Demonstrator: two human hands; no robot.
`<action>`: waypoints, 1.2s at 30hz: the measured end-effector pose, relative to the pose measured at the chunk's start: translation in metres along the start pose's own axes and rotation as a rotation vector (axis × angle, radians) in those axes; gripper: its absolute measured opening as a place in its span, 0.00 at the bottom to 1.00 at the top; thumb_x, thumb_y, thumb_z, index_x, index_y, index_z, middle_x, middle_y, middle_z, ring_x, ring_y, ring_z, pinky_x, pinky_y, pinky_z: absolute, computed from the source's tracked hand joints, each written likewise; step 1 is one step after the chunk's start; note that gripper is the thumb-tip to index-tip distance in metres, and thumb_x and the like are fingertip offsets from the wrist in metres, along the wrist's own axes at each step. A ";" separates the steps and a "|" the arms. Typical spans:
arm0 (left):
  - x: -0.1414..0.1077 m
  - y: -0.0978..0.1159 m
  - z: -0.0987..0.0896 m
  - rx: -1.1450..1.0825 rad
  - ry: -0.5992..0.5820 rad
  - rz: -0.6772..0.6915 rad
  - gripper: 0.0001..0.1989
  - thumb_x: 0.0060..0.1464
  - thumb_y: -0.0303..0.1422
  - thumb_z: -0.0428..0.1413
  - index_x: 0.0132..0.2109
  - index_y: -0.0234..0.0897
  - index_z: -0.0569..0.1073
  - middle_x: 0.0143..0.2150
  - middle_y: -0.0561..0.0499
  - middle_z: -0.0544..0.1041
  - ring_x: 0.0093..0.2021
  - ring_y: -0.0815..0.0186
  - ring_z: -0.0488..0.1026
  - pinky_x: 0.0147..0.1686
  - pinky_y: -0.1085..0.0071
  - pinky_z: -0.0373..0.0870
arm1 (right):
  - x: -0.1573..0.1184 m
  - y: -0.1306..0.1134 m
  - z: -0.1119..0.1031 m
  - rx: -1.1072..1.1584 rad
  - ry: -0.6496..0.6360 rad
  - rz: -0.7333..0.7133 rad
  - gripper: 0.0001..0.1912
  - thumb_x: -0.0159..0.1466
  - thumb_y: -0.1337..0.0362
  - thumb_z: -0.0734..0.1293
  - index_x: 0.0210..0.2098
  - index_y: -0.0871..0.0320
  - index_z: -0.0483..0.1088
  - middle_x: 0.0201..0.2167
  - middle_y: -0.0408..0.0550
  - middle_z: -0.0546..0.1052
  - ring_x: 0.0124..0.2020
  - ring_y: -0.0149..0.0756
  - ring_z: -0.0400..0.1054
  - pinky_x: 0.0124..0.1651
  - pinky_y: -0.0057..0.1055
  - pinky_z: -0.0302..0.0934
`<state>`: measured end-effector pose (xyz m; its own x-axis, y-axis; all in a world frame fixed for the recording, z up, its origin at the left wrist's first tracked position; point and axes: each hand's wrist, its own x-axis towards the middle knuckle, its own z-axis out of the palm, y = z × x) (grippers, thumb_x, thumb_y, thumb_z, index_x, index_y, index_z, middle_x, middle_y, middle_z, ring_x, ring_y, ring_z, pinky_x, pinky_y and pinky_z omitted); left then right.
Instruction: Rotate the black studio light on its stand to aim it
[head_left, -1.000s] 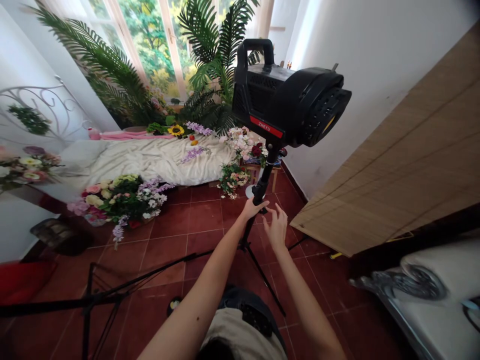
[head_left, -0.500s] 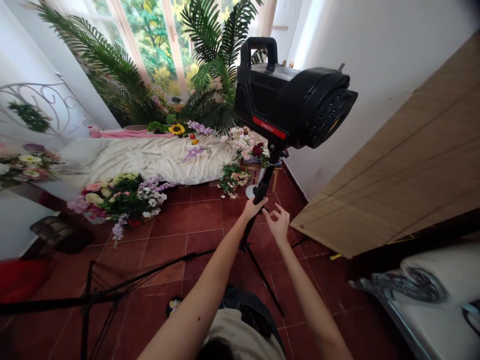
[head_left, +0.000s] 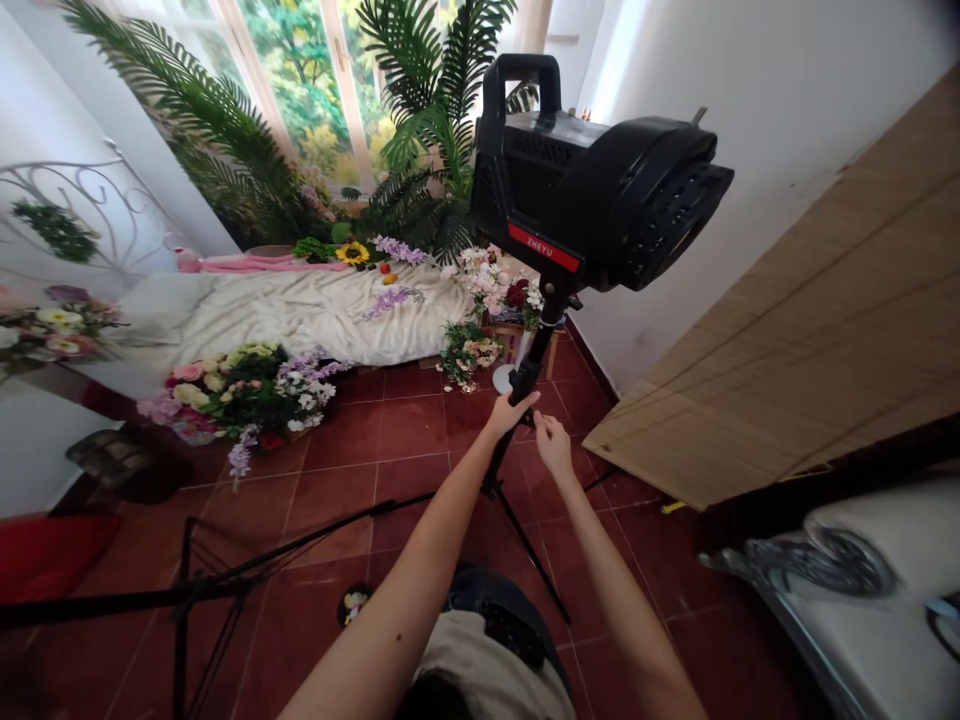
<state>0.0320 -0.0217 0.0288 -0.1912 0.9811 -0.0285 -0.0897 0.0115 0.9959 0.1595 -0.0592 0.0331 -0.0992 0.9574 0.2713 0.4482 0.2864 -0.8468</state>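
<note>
A black studio light point(head_left: 592, 200) with a red ZHEYU label and a top handle is mounted on a black light stand point(head_left: 534, 350). My left hand point(head_left: 510, 412) is wrapped round the stand's pole below the light. Just to the right, my right hand point(head_left: 553, 445) is closed, its thumb and fingers pinched at a small dark knob point(head_left: 529, 417) on the side of the pole. The fingertips partly cover the knob. Lower down, the stand's legs point(head_left: 529, 550) spread over the red tiled floor.
Another black stand point(head_left: 187, 595) lies across the lower left. A bed with a cream cover point(head_left: 300, 310) and flower bunches point(head_left: 240, 395) stands ahead. At the right are a leaning bamboo blind point(head_left: 787, 310) and a pale seat with a silver carved frame point(head_left: 825, 570).
My right hand's fingers have drawn together from a looser, spread pose into a closed pinch at the knob. The light appears slightly higher and farther right; my left hand keeps its hold.
</note>
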 end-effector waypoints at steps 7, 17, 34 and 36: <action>-0.004 -0.002 0.002 -0.031 -0.008 -0.016 0.18 0.40 0.44 0.61 0.31 0.33 0.70 0.25 0.51 0.71 0.25 0.70 0.67 0.30 0.71 0.65 | 0.009 -0.004 0.008 0.382 -0.126 0.499 0.23 0.59 0.47 0.56 0.19 0.56 0.67 0.12 0.41 0.66 0.14 0.30 0.56 0.20 0.28 0.50; -0.018 -0.018 0.005 -0.060 0.112 0.059 0.19 0.44 0.42 0.60 0.40 0.34 0.71 0.36 0.48 0.75 0.37 0.69 0.71 0.42 0.71 0.66 | 0.007 -0.031 0.005 1.285 -0.255 0.846 0.11 0.59 0.66 0.55 0.21 0.58 0.61 0.12 0.36 0.55 0.12 0.24 0.43 0.15 0.22 0.41; -0.412 -0.174 -0.275 -0.041 1.033 -0.880 0.05 0.43 0.32 0.54 0.24 0.36 0.70 0.20 0.54 0.73 0.24 0.65 0.75 0.20 0.76 0.64 | -0.015 -0.029 0.029 1.123 -0.140 0.438 0.20 0.45 0.69 0.60 0.10 0.56 0.40 0.11 0.37 0.38 0.15 0.28 0.33 0.21 0.28 0.35; -0.469 -0.178 -0.303 0.025 1.132 -0.986 0.05 0.41 0.31 0.52 0.21 0.36 0.68 0.16 0.55 0.71 0.22 0.66 0.73 0.17 0.76 0.63 | -0.028 -0.020 0.029 1.016 -0.157 0.367 0.24 0.41 0.66 0.62 0.08 0.57 0.36 0.09 0.40 0.37 0.13 0.28 0.34 0.21 0.28 0.35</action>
<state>-0.1582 -0.5422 -0.1614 -0.7005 -0.0863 -0.7085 -0.6155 0.5754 0.5385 0.1274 -0.0903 0.0290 -0.2539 0.9643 -0.0758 -0.4619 -0.1897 -0.8664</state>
